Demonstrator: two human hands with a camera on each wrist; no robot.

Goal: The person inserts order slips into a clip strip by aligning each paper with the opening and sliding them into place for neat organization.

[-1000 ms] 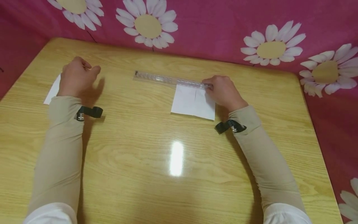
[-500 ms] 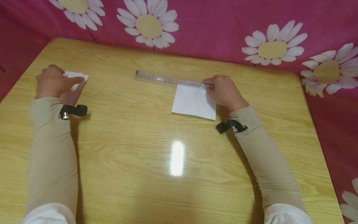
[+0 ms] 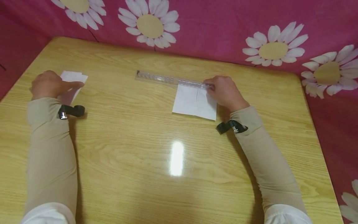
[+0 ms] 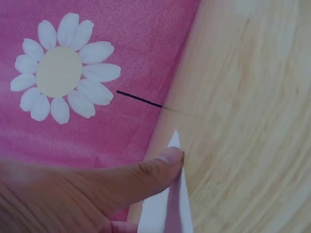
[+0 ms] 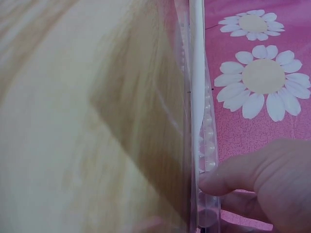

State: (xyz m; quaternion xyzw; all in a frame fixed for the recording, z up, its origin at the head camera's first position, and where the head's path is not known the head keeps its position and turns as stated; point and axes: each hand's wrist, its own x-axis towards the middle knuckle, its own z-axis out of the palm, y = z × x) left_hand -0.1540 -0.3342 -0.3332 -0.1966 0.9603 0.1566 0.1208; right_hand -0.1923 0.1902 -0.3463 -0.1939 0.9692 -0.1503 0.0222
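At the table's far left, my left hand [image 3: 47,84] holds a white paper piece [image 3: 72,76], its thumb extended across it. In the left wrist view the thumb lies at the edge of the narrow paper [image 4: 163,208]; the other fingers are mostly hidden. My right hand [image 3: 225,91] pinches the right end of a long clear plastic strip [image 3: 162,78] with rounded bumps along it. A white paper [image 3: 184,101] with a line down its middle extends from under the strip towards me. The right wrist view shows the thumb on the strip [image 5: 209,155].
Both hands are over a wood-grain table [image 3: 126,149], with a bright reflection [image 3: 176,158] near its middle. A pink cloth [image 3: 209,28] with large daisies hangs behind and beside the table. A dark strap sits on each wrist.
My left hand has moved left and slightly down onto the white paper, uncovering the paper's top right part. The right hand, the plastic strip and its paper have stayed in place.
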